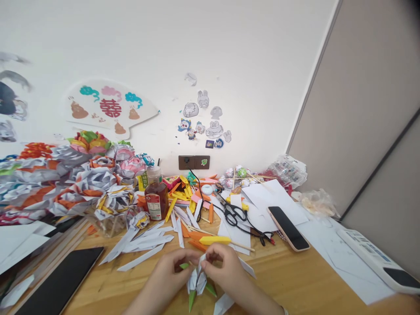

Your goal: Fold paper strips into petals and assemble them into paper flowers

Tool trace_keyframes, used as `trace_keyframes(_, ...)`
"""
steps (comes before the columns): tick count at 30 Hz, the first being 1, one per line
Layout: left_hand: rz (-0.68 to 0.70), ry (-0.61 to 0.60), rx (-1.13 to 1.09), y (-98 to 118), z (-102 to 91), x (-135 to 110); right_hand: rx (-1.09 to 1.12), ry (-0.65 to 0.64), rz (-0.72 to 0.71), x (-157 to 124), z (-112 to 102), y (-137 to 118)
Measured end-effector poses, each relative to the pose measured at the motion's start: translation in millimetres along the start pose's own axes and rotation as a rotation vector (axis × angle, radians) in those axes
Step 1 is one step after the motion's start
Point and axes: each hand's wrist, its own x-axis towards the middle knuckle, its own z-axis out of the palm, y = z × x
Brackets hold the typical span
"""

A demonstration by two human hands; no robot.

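Low in the head view, my left hand and my right hand meet over the wooden table. Both pinch a small folded paper flower, white with green tips pointing down and sideways. The fingers of each hand are closed on its upper folds. Just beyond the hands lie a yellow folded strip and several white folded strips.
A heap of finished paper flowers fills the left back. A brown jar, black scissors, a phone, a dark tablet, white sheets and a keyboard-like device surround the work spot.
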Motion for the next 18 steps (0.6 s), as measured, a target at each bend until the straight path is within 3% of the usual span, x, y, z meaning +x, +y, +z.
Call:
trace_keyframes(10, -0.002, 0.024, -0.052, -1.8, 4.9, -0.8, -0.051, 0.034, -0.030, -4.2, 3.3, -0.3)
trace_keyframes(18, 0.220, 0.149, 0.023, 0.7, 2.2, -10.8, -0.103, 0.067, -0.397, -7.8, -9.7, -10.9)
